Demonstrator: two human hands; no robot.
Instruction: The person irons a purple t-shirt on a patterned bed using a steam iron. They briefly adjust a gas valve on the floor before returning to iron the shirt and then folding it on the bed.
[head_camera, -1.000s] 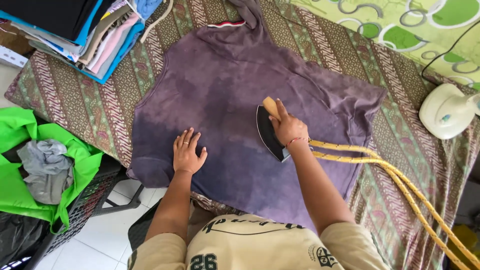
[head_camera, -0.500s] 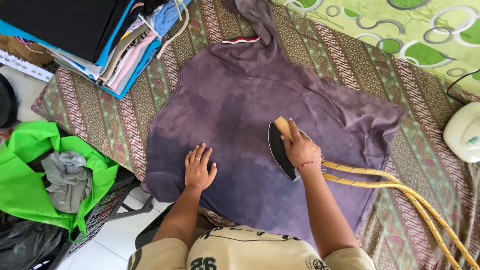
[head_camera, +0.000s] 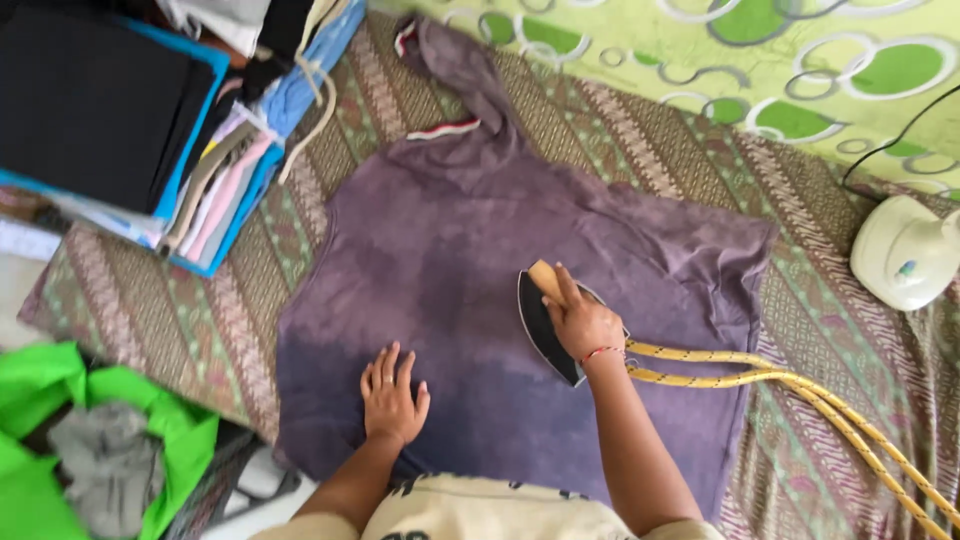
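A purple shirt (head_camera: 470, 260) lies spread flat on a patterned cloth-covered surface (head_camera: 850, 380). My right hand (head_camera: 583, 322) grips the wooden handle of a dark clothes iron (head_camera: 540, 325) resting on the shirt's right middle. A yellow braided cord (head_camera: 800, 395) runs from the iron off to the lower right. My left hand (head_camera: 392, 396) lies flat, fingers spread, on the shirt's lower part, left of the iron.
A stack of folded clothes (head_camera: 150, 120) sits at the upper left. A white rounded appliance (head_camera: 905, 255) stands at the right edge. A green bag with grey cloth (head_camera: 90, 450) sits on the floor at lower left. Green patterned fabric (head_camera: 780, 70) lies beyond.
The view has shifted, so everything sits lower and further right in the frame. The iron and my right hand have slid slightly across the shirt; my left hand stays pressed flat.
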